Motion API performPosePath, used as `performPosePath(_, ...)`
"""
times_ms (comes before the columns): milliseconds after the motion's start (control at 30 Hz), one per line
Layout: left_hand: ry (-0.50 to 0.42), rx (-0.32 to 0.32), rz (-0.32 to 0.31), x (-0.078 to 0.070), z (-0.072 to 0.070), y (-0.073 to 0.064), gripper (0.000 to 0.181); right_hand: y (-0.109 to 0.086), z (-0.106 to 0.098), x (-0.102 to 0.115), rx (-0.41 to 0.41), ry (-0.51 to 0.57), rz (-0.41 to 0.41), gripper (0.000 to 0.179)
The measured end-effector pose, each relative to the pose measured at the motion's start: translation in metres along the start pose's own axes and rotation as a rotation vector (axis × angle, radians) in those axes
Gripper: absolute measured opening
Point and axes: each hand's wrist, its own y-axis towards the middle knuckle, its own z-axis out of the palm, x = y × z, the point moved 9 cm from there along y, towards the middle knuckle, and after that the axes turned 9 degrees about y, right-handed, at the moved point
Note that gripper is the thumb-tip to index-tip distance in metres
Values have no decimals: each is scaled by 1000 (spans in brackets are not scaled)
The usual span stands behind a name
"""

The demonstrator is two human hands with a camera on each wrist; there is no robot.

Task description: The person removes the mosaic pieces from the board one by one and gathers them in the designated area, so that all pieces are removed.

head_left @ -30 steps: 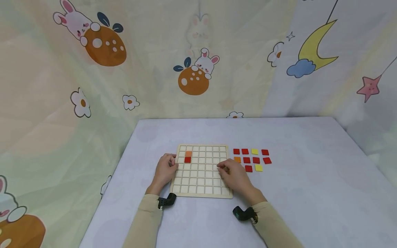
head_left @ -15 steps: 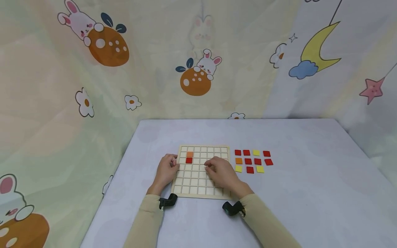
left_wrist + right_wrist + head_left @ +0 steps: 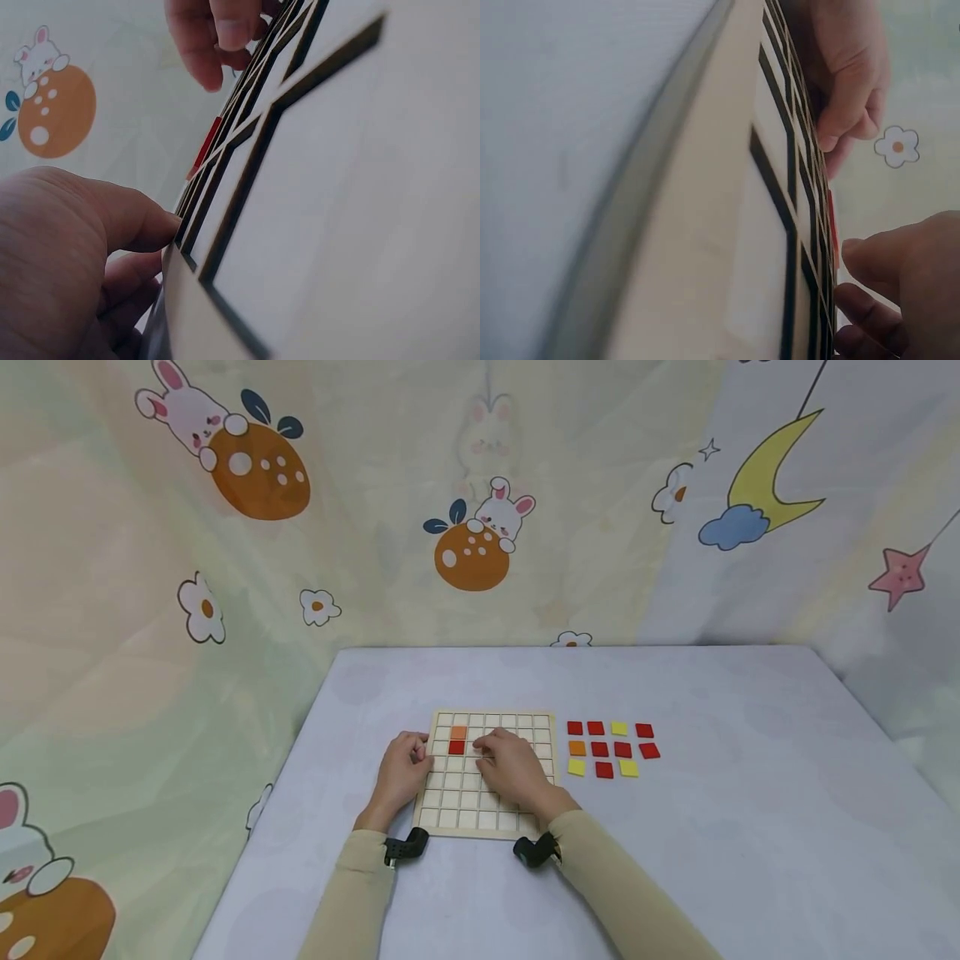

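A wooden grid board (image 3: 468, 781) lies on the table, an orange tile (image 3: 458, 732) and a red tile (image 3: 457, 747) sitting in neighbouring cells near its upper left. My left hand (image 3: 401, 768) holds the board's left edge; in the left wrist view its thumb (image 3: 154, 225) touches the rim, with the other fingers curled below. Over the middle of the board, just right of the red tile, is my right hand (image 3: 513, 768). Its thumb and index finger are bent toward each other near the surface. Whether a tile is between those fingertips cannot be seen.
Right of the board, loose tiles lie in rough rows: several red tiles (image 3: 599, 749), an orange tile (image 3: 577, 748) and yellow tiles (image 3: 628, 768). A white cloth covers the table (image 3: 750, 793). Behind it hangs a printed curtain (image 3: 600, 527).
My right hand has moved left from the board's right edge to beside the red tile, uncovering a yellow tile in the loose rows. The left hand has stayed at the board's edge.
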Motion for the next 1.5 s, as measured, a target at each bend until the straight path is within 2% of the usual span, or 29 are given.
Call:
performPosePath(367,15,0,5,2,3,2,28,7,8,0,-44,-91,4,28)
performPosePath(700,6,-7,-2,4,1,0,27,13,15,9,-30,-88,20,29)
performPosePath(933,6,-4,5,3,2,2,27,16,16,6,-53,-93,45,28)
performPosePath(1067,-8,-10,16,1,1,2,27,18,16,8,-69,-84,28,25)
performPosePath(1333,-10,-4,13,2,1,2,27,24,24,12,-26,-135,22,23)
performPosePath(1500,-8,-3,18,3,1,3,27,27,25,13,-12,-122,39,24)
